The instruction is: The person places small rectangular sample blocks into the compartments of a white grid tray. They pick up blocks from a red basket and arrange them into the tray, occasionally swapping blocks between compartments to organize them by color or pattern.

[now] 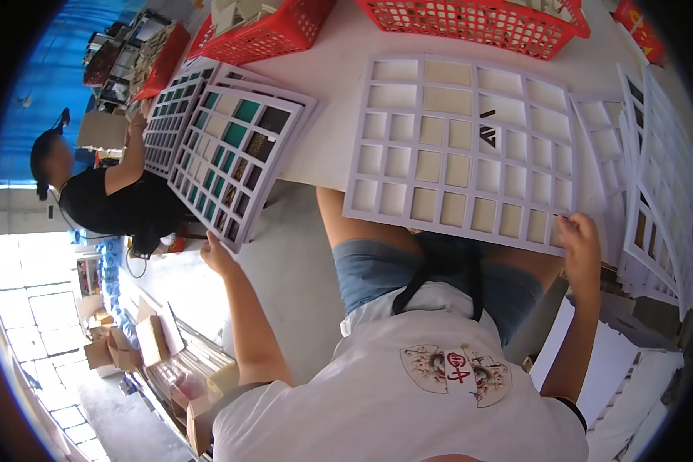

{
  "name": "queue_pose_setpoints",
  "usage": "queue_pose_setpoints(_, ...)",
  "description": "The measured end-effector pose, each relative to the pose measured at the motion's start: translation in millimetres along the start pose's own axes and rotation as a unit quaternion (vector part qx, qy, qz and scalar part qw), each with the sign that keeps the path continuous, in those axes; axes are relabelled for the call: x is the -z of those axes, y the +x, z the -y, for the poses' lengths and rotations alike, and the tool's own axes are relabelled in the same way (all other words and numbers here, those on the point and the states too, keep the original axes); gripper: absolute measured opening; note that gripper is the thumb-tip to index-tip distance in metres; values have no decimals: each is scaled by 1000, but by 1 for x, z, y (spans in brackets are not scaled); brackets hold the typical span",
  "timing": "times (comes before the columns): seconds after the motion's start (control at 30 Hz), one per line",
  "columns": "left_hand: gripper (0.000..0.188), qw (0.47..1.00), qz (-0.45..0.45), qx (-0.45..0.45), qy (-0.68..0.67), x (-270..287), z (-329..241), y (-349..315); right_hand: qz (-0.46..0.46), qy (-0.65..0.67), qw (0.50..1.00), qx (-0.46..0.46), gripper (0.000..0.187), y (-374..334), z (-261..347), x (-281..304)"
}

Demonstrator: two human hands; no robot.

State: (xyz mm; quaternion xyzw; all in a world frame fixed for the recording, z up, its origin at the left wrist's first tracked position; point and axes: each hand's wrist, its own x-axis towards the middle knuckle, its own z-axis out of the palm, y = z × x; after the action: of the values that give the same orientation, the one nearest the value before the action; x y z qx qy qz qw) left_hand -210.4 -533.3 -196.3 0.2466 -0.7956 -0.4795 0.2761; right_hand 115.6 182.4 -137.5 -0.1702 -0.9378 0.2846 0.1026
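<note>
A white grid board (448, 128) lies in front of me, its near edge overhanging the table above my lap. Cream tiles fill several of its cells; others show bare white, and a dark printed mark sits right of the middle. My right hand (581, 240) is closed at its near right corner, fingertips bent over the edge. To the left, a second sample board (235, 158) with green, white, dark and patterned tiles lies tilted on other boards, its corner past the table edge. My left hand (220, 256) grips that near corner; part of its fingers is hidden.
Red perforated baskets (470, 25) with pale pieces stand along the far side of the table (327, 81). More grid boards (662, 177) lean stacked at the right. A co-worker in black (123, 192) is at the left; cardboard boxes (123, 346) lie lower left.
</note>
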Motion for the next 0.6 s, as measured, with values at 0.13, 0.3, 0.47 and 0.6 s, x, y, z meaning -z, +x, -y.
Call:
queue_pose_setpoints(0.13,44,981,106,163,22,-4,-8,-24,1,-246,967,61,42,-13,39,5)
queue_pose_setpoints(0.3,36,973,149,98,144,7,-67,-31,-95,-44,988,117,39,29,91,-30)
queue_pose_setpoints(0.47,25,868,263,325,-267,25,-129,-81,182,432,883,38,36,77,211,-104)
queue_pose_setpoints(0.6,14,758,416,336,-374,9,-132,-198,232,602,760,-82,63,94,265,-159)
